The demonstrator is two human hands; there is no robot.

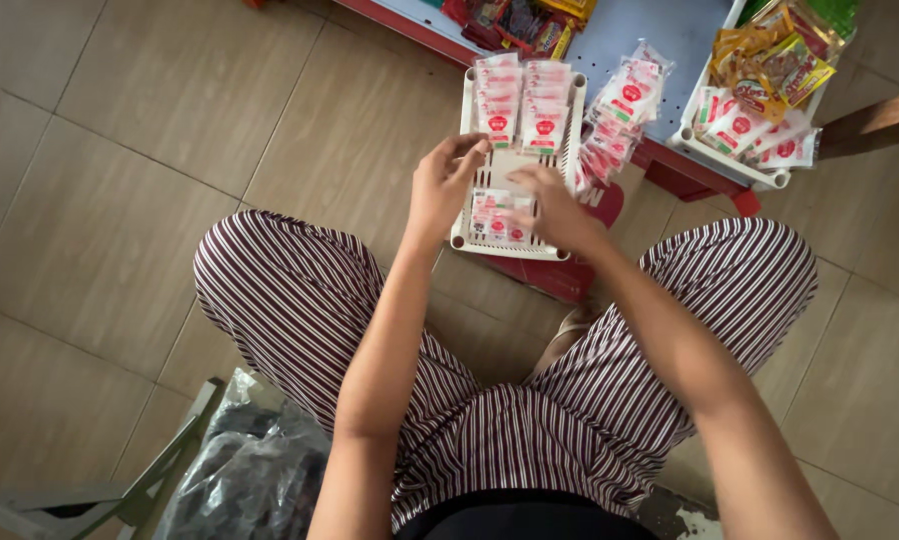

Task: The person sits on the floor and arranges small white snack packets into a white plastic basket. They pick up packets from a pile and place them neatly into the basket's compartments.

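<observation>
Reaching into the white slotted tray (465, 120) on the floor, the left hand (445, 185) hovers with loose, empty fingers while the right hand (555, 205) presses the red-and-white sachets (500, 215), which could slide or spill over the low rim if nudged.

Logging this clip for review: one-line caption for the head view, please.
Seated person's left hand and right hand arrange red-and-white sachets in a white slotted tray.

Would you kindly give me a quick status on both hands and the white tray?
Left hand and right hand both over white slotted tray, fingers on small red-and-white sachets. More sachet rows at tray's far end. Nothing blocking.
</observation>
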